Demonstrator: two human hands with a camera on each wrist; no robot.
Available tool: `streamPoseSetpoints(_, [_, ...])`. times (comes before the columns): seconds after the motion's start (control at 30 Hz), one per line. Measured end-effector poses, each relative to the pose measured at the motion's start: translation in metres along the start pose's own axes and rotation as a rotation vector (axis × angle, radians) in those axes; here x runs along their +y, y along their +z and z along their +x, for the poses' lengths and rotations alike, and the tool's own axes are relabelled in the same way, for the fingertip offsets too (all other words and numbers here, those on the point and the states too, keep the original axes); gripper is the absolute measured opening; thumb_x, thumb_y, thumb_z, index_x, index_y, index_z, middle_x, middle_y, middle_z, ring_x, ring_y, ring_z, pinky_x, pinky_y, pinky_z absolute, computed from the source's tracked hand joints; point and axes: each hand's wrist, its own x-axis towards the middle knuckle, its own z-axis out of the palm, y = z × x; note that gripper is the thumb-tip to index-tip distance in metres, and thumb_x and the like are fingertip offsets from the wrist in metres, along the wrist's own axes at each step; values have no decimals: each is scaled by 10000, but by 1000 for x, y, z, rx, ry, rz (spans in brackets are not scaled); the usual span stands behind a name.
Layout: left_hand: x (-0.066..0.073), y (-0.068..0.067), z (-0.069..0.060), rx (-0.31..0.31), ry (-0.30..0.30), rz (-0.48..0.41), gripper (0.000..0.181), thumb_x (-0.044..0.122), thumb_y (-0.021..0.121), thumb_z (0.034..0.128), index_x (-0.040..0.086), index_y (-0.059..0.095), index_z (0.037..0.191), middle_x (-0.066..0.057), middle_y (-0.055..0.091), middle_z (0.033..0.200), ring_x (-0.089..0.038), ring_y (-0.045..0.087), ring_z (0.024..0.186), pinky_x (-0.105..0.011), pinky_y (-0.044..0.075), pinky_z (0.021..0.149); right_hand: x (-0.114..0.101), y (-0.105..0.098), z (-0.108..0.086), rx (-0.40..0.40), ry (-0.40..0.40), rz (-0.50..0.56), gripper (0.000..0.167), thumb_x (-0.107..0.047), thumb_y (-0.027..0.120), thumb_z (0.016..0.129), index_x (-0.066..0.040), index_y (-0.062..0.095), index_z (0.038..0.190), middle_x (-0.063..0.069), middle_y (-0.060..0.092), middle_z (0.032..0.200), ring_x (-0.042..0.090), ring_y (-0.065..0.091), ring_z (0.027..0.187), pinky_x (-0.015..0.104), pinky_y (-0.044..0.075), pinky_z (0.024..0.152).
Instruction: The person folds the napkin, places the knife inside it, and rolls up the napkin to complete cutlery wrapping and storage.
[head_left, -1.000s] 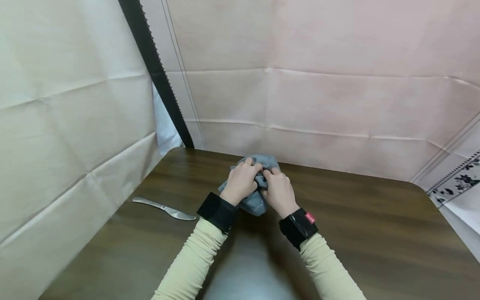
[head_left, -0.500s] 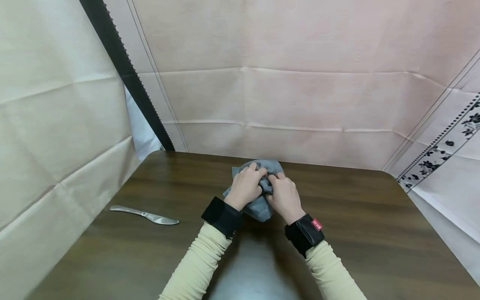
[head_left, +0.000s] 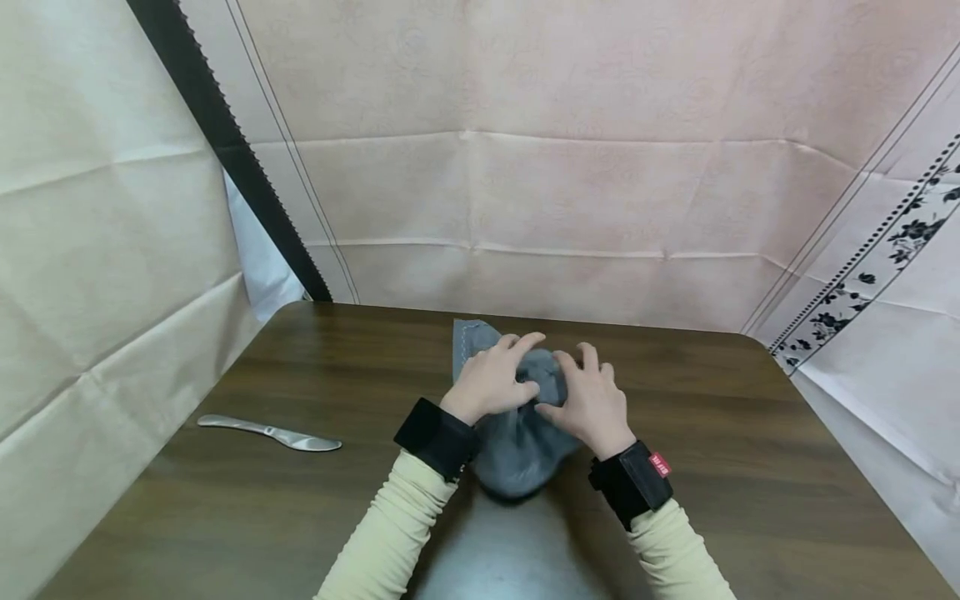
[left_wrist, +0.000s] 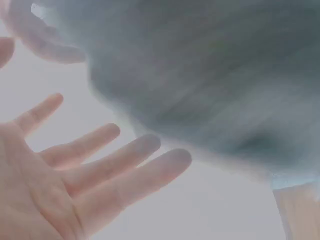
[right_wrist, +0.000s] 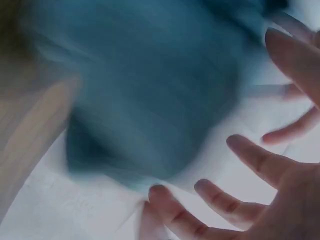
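Observation:
A grey-blue cloth (head_left: 521,454), bunched and creased, is between my two hands over the wooden table; a stitched corner sticks out at the far left. In both wrist views the cloth (left_wrist: 200,75) is blurred. My left hand (head_left: 491,379) has its fingers spread and extended beside the cloth's upper part. Across from it, my right hand (head_left: 592,400) is spread too, its fingers loosely bent and apart. Neither hand grips the cloth; whether fingertips touch it, I cannot tell. In the right wrist view the cloth (right_wrist: 150,100) appears just beyond the fingers.
To the left, a metal table knife (head_left: 273,432) lies on the brown wooden table (head_left: 750,450). Pale fabric (head_left: 570,192) hangs behind the table's far edge, and more fabric (head_left: 112,250) hangs along the left side.
Both hands have let go of the bunched cloth and spread their fingers, moving slightly apart. The cloth has loosened and now extends nearer to me. The head view has swung rightward.

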Motion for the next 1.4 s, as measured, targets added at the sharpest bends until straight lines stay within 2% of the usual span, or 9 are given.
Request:
streamPoseSetpoints(0.1, [-4, -3, -2, 6, -20, -42, 611, 299, 541, 873, 268, 285, 1427, -107, 389, 1372, -273, 576, 820, -410, 458, 656, 6, -1, -3, 23, 5, -6, 739, -372, 779, 687, -77, 477, 1294, 230, 329, 1328, 466, 430, 1002, 518, 438, 579])
streamPoseSetpoints(0.37, [-16, 3, -3, -8, -50, -21, 545, 376, 483, 920, 232, 317, 1419, -136, 412, 1360, -332, 511, 1102, -496, 435, 819, 10, 9, -3, 27, -17, -17, 689, -429, 729, 727, -45, 511, 1256, 241, 405, 1257, 444, 460, 963, 500, 444, 598])
streamPoseSetpoints(0.5, [-33, 13, -7, -35, -121, 37, 477, 390, 395, 956, 183, 384, 1387, -137, 454, 1323, -316, 492, 1135, -485, 432, 834, 12, 11, -9, 1, -20, 36, 375, -361, 725, 749, -29, 612, 882, 127, 534, 811, 290, 505, 683, 371, 402, 492])
streamPoseSetpoints(0.63, [-55, 24, -17, -162, -268, 138, 465, 383, 369, 966, 141, 434, 1357, -156, 468, 1309, -352, 468, 1152, -504, 415, 847, 16, 16, -17, -148, -21, 119, 371, -169, 665, 786, -126, 402, 529, -53, 285, 497, 106, 310, 434, 246, 210, 411])
streamPoseSetpoints(0.73, [-64, 30, -23, -262, -328, 192, 460, 382, 419, 949, 135, 465, 1333, -165, 484, 1288, -388, 471, 1129, -531, 407, 829, 21, 22, -23, -231, -35, 129, 402, -75, 626, 774, -147, 354, 486, -77, 235, 492, 80, 262, 435, 232, 185, 422])
streamPoseSetpoints(0.9, [-72, 41, -27, -352, -354, 251, 491, 372, 555, 886, 166, 483, 1326, -155, 461, 1306, -392, 448, 1137, -609, 369, 811, 26, 30, -30, -241, -49, 110, 227, -59, 652, 758, -114, 560, 558, -68, 426, 541, 74, 375, 484, 250, 308, 439])
streamPoseSetpoints(1.13, [-100, 67, -25, -394, -374, 314, 597, 467, 554, 861, 254, 386, 1392, -125, 300, 1435, -408, 286, 1268, -716, 220, 860, 34, 35, -44, -343, -77, 58, 75, -86, 677, 733, -50, 651, 672, -16, 549, 627, 130, 506, 551, 314, 407, 483])
streamPoseSetpoints(1.23, [-98, 62, -28, -414, -381, 302, 607, 469, 532, 876, 250, 349, 1412, -108, 250, 1466, -405, 236, 1301, -714, 192, 884, 37, 37, -54, -336, -100, 4, 118, -132, 717, 732, -68, 715, 831, 57, 665, 827, 224, 621, 720, 395, 491, 596])
streamPoseSetpoints(1.4, [-83, 43, -37, -456, -403, 290, 595, 425, 516, 900, 205, 331, 1421, -115, 212, 1481, -377, 206, 1324, -682, 196, 920, 38, 43, -66, -296, -144, -78, 193, -178, 730, 738, -54, 715, 885, 105, 662, 972, 301, 631, 772, 423, 493, 570])
